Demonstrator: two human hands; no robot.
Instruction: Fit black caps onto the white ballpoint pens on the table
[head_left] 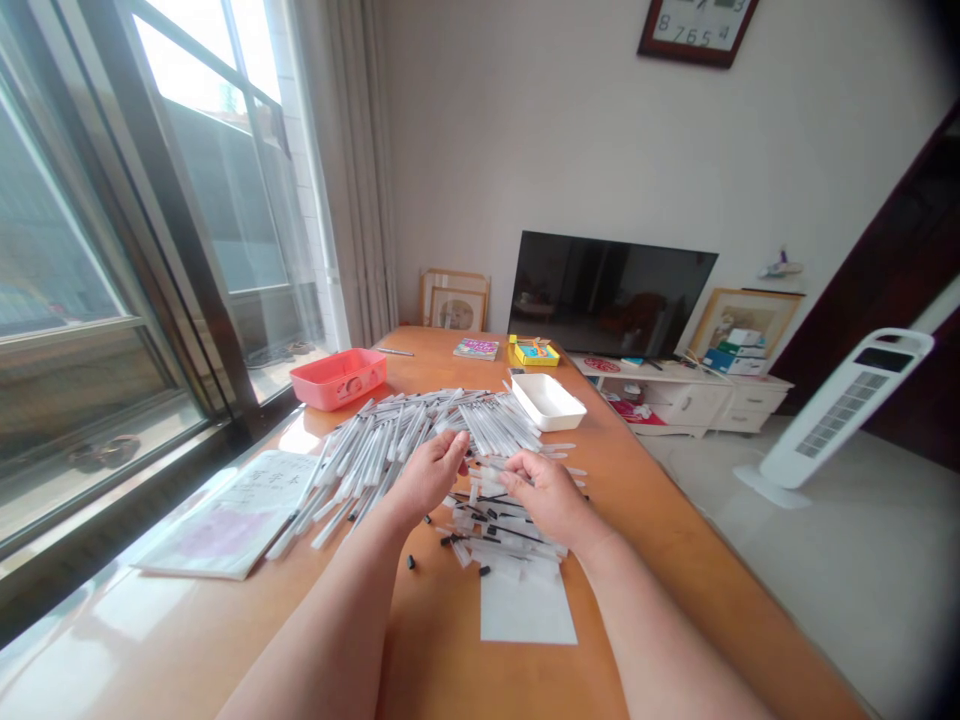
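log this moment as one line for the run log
left hand: on pen parts | right hand: pinching pen part | pile of pen barrels on wooden table | white tray, pink basket behind

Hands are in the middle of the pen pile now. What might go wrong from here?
1. Loose black caps lie apart from the pile on the bare wooden table; they may roll away.
2. The left hand and right hand could knock the heap of white pen barrels toward the window-side edge.
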